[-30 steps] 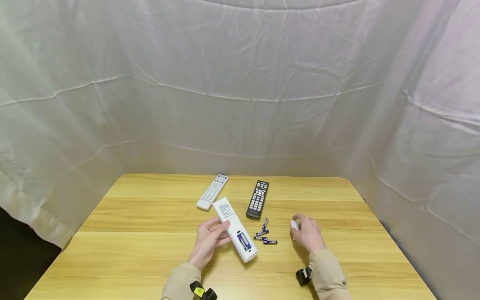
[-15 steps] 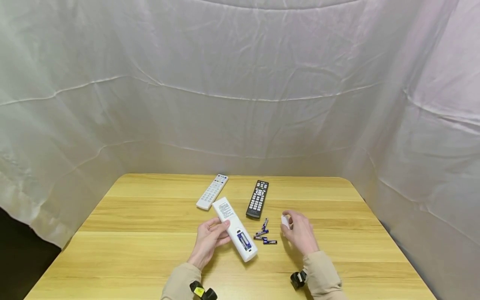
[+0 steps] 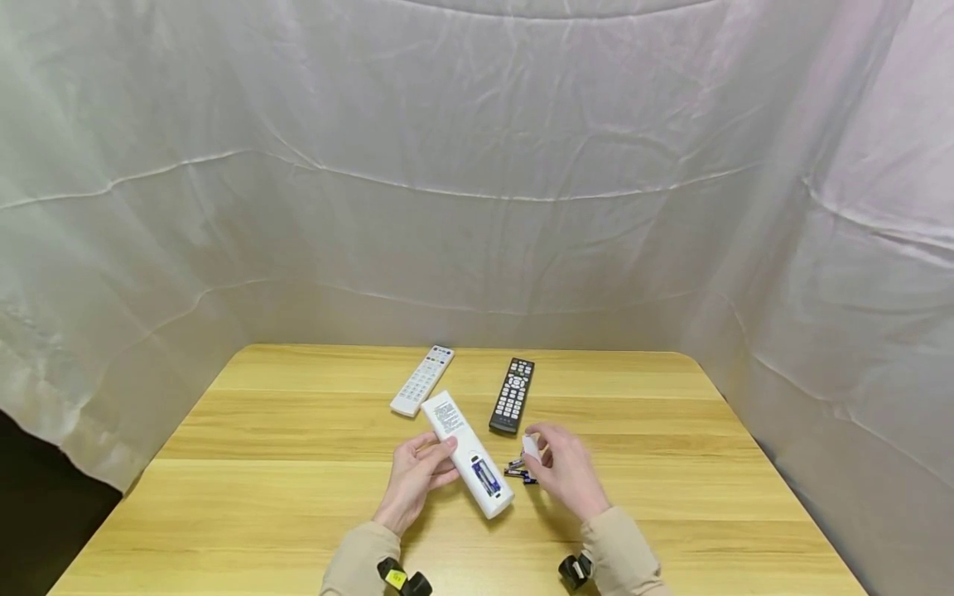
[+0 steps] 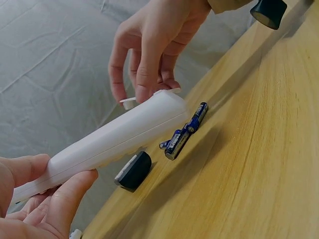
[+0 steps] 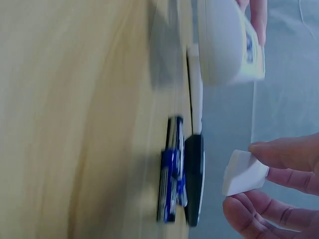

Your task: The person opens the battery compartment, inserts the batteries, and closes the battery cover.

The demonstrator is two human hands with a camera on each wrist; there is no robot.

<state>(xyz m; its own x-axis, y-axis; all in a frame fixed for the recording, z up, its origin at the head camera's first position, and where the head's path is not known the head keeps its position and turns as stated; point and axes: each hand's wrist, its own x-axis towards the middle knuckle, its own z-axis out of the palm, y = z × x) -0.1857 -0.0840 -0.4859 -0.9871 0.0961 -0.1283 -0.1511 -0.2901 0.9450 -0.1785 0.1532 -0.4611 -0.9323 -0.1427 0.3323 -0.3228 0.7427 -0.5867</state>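
My left hand [image 3: 413,483] grips a white remote control [image 3: 456,434] by its side, back face up and raised off the table. Its battery compartment [image 3: 486,477] lies uncovered, with blue batteries inside. In the right wrist view, my right hand [image 5: 284,184] pinches a small white battery cover [image 5: 244,173] between thumb and fingers. The cover is apart from the remote, just to its right in the head view. Beneath the right hand, several loose blue batteries [image 3: 516,473] lie on the table, partly hidden by the fingers.
Behind the hands, a black remote control [image 3: 512,396] and another white remote control [image 3: 421,382] lie button side up on the wooden table [image 3: 283,430]. A grey cloth curtain [image 3: 477,248] hangs around the table's back and sides.
My right hand has moved left with the battery cover, from the right of the loose batteries to above them. My left hand and the white remote have barely moved.
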